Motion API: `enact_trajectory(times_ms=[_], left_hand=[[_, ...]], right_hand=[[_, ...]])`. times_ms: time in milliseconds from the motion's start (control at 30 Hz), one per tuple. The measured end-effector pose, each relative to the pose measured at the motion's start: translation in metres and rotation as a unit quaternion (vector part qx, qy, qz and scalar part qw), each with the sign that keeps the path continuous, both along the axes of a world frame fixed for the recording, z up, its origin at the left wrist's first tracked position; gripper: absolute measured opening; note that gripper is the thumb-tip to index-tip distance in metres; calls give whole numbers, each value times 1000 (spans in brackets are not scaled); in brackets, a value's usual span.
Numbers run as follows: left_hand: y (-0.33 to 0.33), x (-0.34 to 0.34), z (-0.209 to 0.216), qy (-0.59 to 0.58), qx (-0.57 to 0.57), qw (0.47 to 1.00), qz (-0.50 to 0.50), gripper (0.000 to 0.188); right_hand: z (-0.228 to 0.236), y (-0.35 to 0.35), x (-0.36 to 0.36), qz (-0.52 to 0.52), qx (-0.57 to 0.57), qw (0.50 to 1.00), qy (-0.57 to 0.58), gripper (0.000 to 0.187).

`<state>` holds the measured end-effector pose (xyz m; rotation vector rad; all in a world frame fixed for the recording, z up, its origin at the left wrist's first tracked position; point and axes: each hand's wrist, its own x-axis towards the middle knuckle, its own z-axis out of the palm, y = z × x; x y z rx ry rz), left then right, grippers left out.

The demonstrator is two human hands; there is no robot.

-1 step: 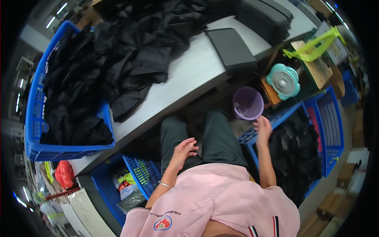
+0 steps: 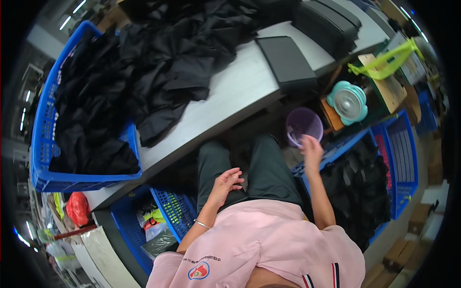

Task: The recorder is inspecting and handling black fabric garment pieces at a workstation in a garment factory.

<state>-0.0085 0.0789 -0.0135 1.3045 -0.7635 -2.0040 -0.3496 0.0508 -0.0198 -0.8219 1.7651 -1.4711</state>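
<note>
My left hand (image 2: 226,185) hovers over my lap near my dark trousers (image 2: 213,161). Its fingers are loosely bent and apart, with nothing between them. At the near rim of a purple bin (image 2: 313,122), my right hand (image 2: 312,152) reaches out with bent fingers. Motion smears those fingers, so whether they hold something small cannot be made out. Some pale scraps (image 2: 295,134) show inside the bin. Below and right of that hand, a blue crate (image 2: 331,152) contains black cloth pieces (image 2: 357,187).
Black fabric (image 2: 168,77) spills from a blue basket (image 2: 86,180) across the white table (image 2: 240,79). Dark grey blocky cases (image 2: 288,60) stand on the table. A turquoise fan (image 2: 348,103) sits beyond the bin. Another blue crate (image 2: 127,221) with bagged items is at my left.
My right hand has moved left and slightly away from me, toward the bin. The left hand stays nearly where it was, and the whole view has shifted a little.
</note>
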Motion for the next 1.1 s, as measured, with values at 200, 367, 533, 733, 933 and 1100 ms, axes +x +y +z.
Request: enact_trajectory(times_ms=[200, 367, 533, 733, 933, 1100], left_hand=[[-47, 4, 21, -54, -157, 983, 78, 33], [-137, 25, 97, -341, -525, 766, 147, 38], [-234, 52, 123, -476, -647, 593, 63, 50], [-240, 34, 122, -394, -715, 572, 79, 17], [-161, -24, 145, -302, -713, 629, 72, 18], [-88, -44, 145, -241, -656, 714, 39, 23]], right_hand=[[84, -147, 181, 251, -203, 918, 229, 21], [78, -231, 235, 162, -243, 866, 406, 19], [88, -223, 243, 159, -251, 844, 447, 14], [109, -140, 217, 116, -399, 772, 480, 20], [90, -104, 194, 262, -177, 845, 431, 17], [77, -128, 186, 286, -106, 946, 113, 23]])
